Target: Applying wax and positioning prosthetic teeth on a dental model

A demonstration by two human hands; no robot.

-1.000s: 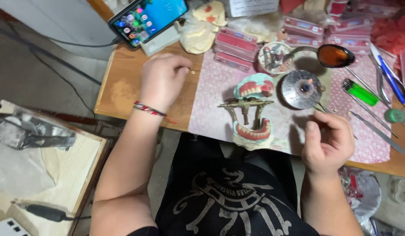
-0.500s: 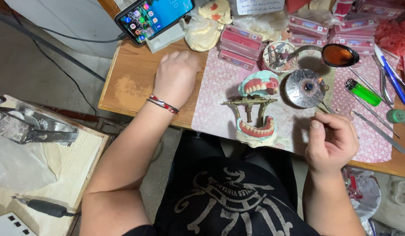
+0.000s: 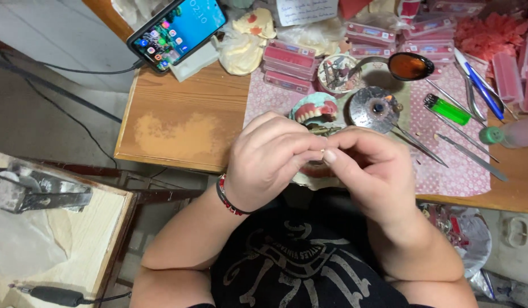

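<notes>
Two hands in view, raised together over the near edge of the wooden table [image 3: 184,122]. Left hand [image 3: 269,159], one red-and-black wristband [image 3: 227,197] on its wrist, fingers curled, tips meeting those of the right hand [image 3: 369,168]. Both pinch one very small item between the fingertips; too small to identify. Just behind the hands: one pink-and-white denture model on a metal articulator [image 3: 315,111], partly hidden. Beside it, one round metal burner [image 3: 375,107]. One green lighter [image 3: 446,110]. Farther: one stack of pink tooth-card boxes [image 3: 289,65]; one propped smartphone [image 3: 175,31].
</notes>
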